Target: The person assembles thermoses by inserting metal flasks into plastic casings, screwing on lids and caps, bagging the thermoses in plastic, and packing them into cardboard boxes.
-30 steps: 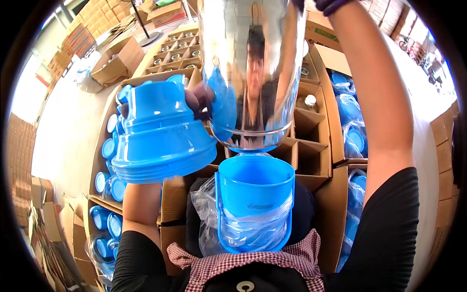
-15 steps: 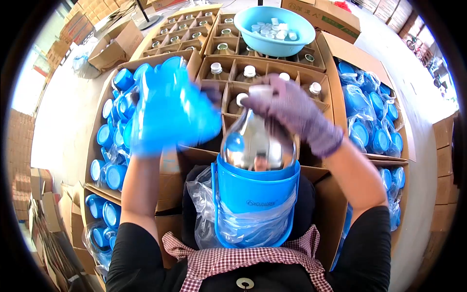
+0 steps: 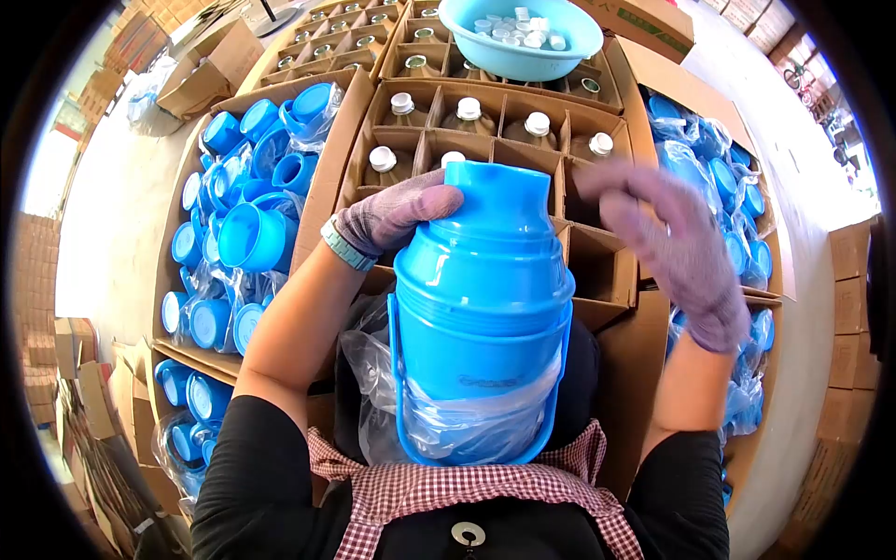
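A blue thermos flask (image 3: 483, 359) stands upright on my lap, its lower part wrapped in clear plastic film. On its body sits a blue shoulder piece with a spouted neck (image 3: 485, 233), which hides the silver glass liner. My left hand (image 3: 406, 210), in a purple-grey knitted glove, grips this shoulder piece at the left of its neck. To the right of the flask my gloved right hand (image 3: 667, 247) is apart from it, fingers spread and slightly blurred, holding nothing. A thin blue handle (image 3: 399, 392) hangs along the flask's side.
In front stands a divided carton (image 3: 499, 140) of white-capped bottles. A light-blue basin (image 3: 523, 61) with small clear-white caps rests on another carton behind. Boxes of blue thermos parts (image 3: 247, 233) flank me on the left, with more bagged blue parts (image 3: 723, 210) at right.
The blue shoulder piece has come from the left onto the flask, covering the silver liner. My right hand has left the liner's white cap and moved right.
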A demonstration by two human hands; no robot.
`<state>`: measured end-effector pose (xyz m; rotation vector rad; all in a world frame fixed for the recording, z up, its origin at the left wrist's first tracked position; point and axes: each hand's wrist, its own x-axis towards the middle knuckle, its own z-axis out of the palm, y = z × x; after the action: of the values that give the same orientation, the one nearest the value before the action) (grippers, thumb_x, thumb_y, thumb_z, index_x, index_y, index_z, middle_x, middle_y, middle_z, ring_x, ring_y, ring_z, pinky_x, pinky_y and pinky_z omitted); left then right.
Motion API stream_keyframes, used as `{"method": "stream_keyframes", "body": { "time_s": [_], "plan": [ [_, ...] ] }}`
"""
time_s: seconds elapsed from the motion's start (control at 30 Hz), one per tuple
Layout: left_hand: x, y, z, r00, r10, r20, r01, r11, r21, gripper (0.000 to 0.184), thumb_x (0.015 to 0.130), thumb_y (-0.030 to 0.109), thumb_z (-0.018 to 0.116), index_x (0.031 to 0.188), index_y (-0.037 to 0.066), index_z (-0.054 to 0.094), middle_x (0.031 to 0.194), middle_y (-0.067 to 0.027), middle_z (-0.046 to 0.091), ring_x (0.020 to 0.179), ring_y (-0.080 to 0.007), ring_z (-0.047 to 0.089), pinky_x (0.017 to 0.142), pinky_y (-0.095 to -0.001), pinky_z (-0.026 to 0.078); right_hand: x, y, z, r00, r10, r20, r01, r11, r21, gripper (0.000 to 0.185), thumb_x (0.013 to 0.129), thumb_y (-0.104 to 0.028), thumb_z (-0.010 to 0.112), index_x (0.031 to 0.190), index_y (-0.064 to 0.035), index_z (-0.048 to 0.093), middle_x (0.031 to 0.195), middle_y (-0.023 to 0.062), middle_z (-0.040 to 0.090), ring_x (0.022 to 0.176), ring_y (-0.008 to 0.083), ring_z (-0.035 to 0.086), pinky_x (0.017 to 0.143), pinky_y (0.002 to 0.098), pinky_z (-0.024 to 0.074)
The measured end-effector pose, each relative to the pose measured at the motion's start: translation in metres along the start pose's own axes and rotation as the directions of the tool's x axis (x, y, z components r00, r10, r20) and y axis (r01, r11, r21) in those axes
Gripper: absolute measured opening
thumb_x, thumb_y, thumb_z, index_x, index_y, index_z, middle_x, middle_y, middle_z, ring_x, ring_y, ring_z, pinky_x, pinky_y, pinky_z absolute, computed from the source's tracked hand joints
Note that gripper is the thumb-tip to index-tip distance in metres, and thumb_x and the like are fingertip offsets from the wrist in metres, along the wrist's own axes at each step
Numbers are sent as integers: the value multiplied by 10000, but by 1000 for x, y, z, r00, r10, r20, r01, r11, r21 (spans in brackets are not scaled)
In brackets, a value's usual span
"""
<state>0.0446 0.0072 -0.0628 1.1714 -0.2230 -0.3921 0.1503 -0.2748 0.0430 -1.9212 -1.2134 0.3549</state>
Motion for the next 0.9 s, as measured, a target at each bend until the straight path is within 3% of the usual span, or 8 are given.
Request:
{"method": "stream_keyframes", "body": {
  "time_s": [0.1,0.17,0.27,0.37,0.63,0.73,0.83,0.9],
  "plan": [
    [-5,8,15,996,-43,-72,42,999,-11,1070,788,715,754,1523,6,435,1488,-161,538,1340,-276,555,1155,-417,426,38,1,47,942,-210,-262,254,957,144,301,951,-315,722,1066,-37,707,956,154,711,896,261,724,783,372,564],
    [-12,16,29,987,-41,-155,47,998,33,1047,814,723,723,1524,9,435,1483,-155,542,1340,-270,552,1155,-414,426,50,9,62,933,-326,-153,305,941,-145,328,948,-324,732,1135,-57,689,979,139,703,912,249,719,788,363,558],
    [-19,18,38,976,-5,-219,26,995,93,1034,821,726,705,1522,12,444,1471,-142,549,1336,-256,550,1153,-405,426,47,-1,65,907,-372,-197,369,928,-51,437,924,-383,754,1208,-66,657,987,123,695,932,246,715,808,362,557],
    [-24,25,41,979,-14,-203,47,986,161,1096,790,745,712,1546,10,413,1509,-147,512,1369,-248,522,1165,-405,408,34,-19,59,948,-250,-199,287,939,189,571,885,-442,800,1229,-13,648,1093,76,693,1056,181,656,968,331,505],
    [-31,28,65,955,-47,-294,70,995,67,1089,773,658,812,1531,8,378,1383,-143,581,1229,-228,609,1030,-367,520,22,8,85,970,-124,-210,197,907,373,695,812,-448,854,1313,-68,558,1205,98,631,1166,212,625,1002,378,498],
    [-35,27,82,899,-17,-437,87,986,142,952,824,565,797,1491,-4,425,1325,-174,619,1176,-250,641,993,-377,528,20,31,93,988,-90,-123,147,771,619,812,809,-466,853,1405,-58,481,1300,115,594,1262,224,560,1078,389,454],
    [-36,32,98,818,67,-571,297,801,520,877,832,563,779,1408,-31,490,1226,-219,664,1125,-294,675,960,-401,534,22,56,115,991,-113,-71,106,343,933,960,791,-512,851,1492,-46,389,1358,142,560,1297,261,537,1123,409,426],
    [-35,36,110,740,90,-666,403,734,547,853,823,590,766,1333,-50,528,1157,-255,680,1092,-337,692,937,-422,535,25,64,126,996,-86,-17,41,279,959,1112,739,-608,849,1548,-52,325,1444,170,514,1347,298,510,1153,447,409]
  ]
}}
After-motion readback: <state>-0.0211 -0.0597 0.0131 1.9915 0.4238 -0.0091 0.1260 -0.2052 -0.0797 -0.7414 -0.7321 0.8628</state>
